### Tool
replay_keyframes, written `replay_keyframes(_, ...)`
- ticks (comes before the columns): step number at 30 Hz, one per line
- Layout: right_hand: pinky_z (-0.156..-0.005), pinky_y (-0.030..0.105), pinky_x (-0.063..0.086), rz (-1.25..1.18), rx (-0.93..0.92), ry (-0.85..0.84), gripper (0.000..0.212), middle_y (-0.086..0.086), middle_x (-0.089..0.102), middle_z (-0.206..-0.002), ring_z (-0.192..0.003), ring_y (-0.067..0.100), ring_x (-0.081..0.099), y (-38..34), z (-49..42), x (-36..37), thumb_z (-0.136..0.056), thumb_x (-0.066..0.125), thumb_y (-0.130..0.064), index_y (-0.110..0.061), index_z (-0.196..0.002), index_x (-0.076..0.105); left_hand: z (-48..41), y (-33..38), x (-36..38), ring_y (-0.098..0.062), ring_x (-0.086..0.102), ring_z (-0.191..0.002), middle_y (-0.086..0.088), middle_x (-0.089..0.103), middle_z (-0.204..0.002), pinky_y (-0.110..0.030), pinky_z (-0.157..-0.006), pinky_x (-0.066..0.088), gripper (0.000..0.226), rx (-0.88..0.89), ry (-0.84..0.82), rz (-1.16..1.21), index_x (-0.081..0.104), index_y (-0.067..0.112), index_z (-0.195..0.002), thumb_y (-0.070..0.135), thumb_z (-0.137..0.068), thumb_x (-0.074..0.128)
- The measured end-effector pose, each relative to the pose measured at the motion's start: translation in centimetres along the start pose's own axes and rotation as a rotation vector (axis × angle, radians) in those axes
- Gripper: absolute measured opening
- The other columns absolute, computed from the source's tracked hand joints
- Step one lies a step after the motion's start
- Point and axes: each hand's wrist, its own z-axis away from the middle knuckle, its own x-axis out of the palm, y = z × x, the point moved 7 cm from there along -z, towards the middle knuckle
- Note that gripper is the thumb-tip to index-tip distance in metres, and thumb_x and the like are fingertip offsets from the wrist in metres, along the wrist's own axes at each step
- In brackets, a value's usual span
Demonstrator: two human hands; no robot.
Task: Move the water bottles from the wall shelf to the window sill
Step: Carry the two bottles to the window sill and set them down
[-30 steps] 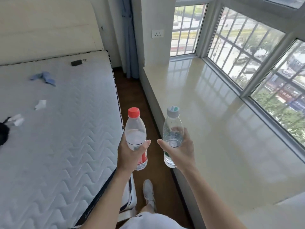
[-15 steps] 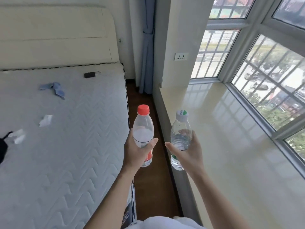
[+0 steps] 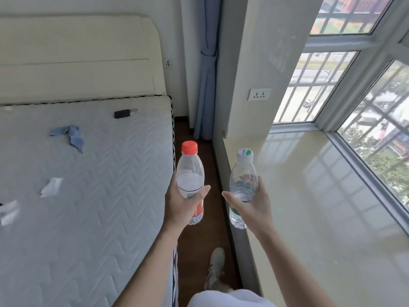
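My left hand point(image 3: 182, 204) grips a clear water bottle with a red cap point(image 3: 190, 167) and a red label, upright over the narrow floor strip beside the mattress. My right hand point(image 3: 254, 203) grips a second clear bottle with a white and green cap point(image 3: 243, 173), upright at the near edge of the window sill. The glossy cream window sill point(image 3: 321, 196) stretches to the right, under the barred windows. Both bottles are about half full. The wall shelf is not in view.
A bare white mattress point(image 3: 88, 196) with a blue cloth point(image 3: 69, 135), paper scraps and a small black device point(image 3: 121, 113) fills the left. A blue curtain point(image 3: 207, 85) hangs ahead by a wall socket point(image 3: 260, 94). My shoe point(image 3: 215, 265) stands on the dark floor.
The view has tilted up and moved forward along the gap. Both hands hold the bottles as before, the right one now nearer the sill's edge.
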Motion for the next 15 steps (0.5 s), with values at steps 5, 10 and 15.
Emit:
replay_keyframes(5,-0.084,0.037,0.058,-0.017,-0.009,0.020,0.057,-0.012,0.069,-0.100,-0.093,0.007,0.068,0.3,-11.6,-0.1,-0.067,0.091,-0.035,-0.029,-0.112,0.058,-10.9,1.4,4.9,-0.007,0.061,-0.103,0.018,0.059,-0.110,-0.006,-0.075,0.045,0.068,-0.004,-0.030,-0.012,0.047,0.037,-0.126,0.047,-0.067,0.079)
replay_keyframes(10,-0.079,0.024,0.054,-0.042,-0.002,0.047,0.055,-0.010,0.069,-0.098,-0.091,0.005,0.068,0.4,-20.9,-0.7,-0.066,0.091,-0.034,-0.028,-0.109,0.058,-19.9,2.6,9.7,0.011,0.057,-0.100,0.023,0.060,-0.105,-0.010,-0.076,0.045,0.057,0.031,-0.070,-0.015,0.046,0.048,-0.110,0.050,-0.067,0.084)
replay_keyframes(15,-0.077,0.022,0.053,-0.064,0.043,0.082,0.052,-0.012,0.069,-0.094,-0.089,0.005,0.068,1.7,-26.7,-1.5,-0.067,0.091,-0.030,-0.028,-0.107,0.058,-25.5,2.5,14.0,0.006,0.059,-0.101,0.019,0.061,-0.105,-0.013,-0.075,0.049,0.062,0.040,-0.156,-0.012,0.047,0.049,-0.110,0.064,-0.058,0.076)
